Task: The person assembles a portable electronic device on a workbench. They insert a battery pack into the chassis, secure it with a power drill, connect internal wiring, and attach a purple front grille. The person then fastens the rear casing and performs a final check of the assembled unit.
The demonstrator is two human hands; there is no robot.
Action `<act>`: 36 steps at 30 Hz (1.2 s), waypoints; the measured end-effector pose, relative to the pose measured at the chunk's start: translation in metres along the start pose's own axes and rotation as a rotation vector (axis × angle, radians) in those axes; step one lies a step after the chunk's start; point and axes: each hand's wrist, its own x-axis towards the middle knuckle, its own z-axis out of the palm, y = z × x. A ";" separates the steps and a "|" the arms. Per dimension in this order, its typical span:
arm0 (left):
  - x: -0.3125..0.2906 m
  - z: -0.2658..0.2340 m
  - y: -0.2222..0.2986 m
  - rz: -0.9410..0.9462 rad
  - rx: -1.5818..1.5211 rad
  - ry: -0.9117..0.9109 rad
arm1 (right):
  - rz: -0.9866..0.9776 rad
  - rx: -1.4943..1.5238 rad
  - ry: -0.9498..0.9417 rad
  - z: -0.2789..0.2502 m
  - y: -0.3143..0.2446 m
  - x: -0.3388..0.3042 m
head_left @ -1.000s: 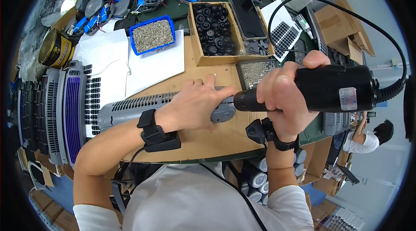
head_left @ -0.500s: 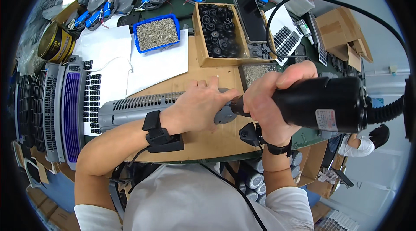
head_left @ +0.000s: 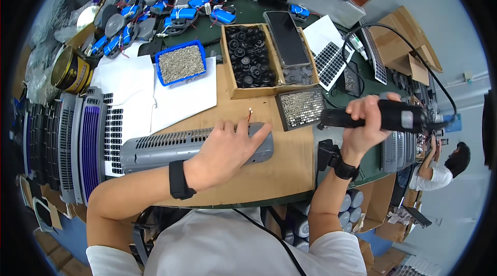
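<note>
The right hand (head_left: 366, 122) is wrapped around a black screwdriver (head_left: 402, 115). Left of that grip is a screw tray (head_left: 302, 109); farther left, the left hand (head_left: 223, 153) lies spread on 1 gray casing (head_left: 155, 155).

The head-worn fisheye camera looks steeply down and forward across the bench (head_left: 247, 13), taking in the left hand (head_left: 223, 151) and right hand (head_left: 366, 123) at close range.

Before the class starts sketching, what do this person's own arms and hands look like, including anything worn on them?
Short white fabric sleeves; the left hand and right hand are ungloved. A wide black strap circles the left wrist. A narrower black band circles the right, with a boxy black device beside it.
</note>
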 end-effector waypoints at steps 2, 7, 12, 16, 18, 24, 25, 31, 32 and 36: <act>0.002 -0.006 0.000 -0.025 -0.035 -0.106 | 0.048 0.001 0.009 -0.006 0.012 -0.002; -0.008 -0.047 -0.011 -0.063 -0.442 -0.266 | 0.111 -0.022 0.028 -0.010 0.025 -0.003; -0.053 -0.073 -0.010 -0.002 -0.857 -0.247 | 0.136 -0.024 0.023 -0.012 0.031 -0.004; -0.078 -0.068 0.001 -0.048 -0.925 -0.209 | 0.107 -0.036 0.003 -0.014 0.036 -0.005; -0.085 -0.061 0.004 -0.060 -0.952 -0.155 | 0.113 -0.039 0.015 -0.013 0.033 -0.006; -0.098 -0.051 0.013 -0.202 -0.954 -0.127 | 0.119 -0.077 -0.024 -0.013 0.034 -0.008; -0.101 -0.050 0.014 -0.215 -0.943 -0.123 | 0.122 -0.085 -0.041 -0.015 0.036 -0.008; -0.112 -0.043 0.017 -0.243 -0.945 -0.102 | 0.095 -0.026 -0.022 -0.017 0.034 -0.006; -0.114 -0.043 0.016 -0.250 -0.944 -0.104 | 0.094 -0.014 -0.017 -0.016 0.031 -0.007; -0.118 -0.045 0.018 -0.248 -0.894 -0.060 | -0.009 0.055 -0.019 -0.017 0.011 0.000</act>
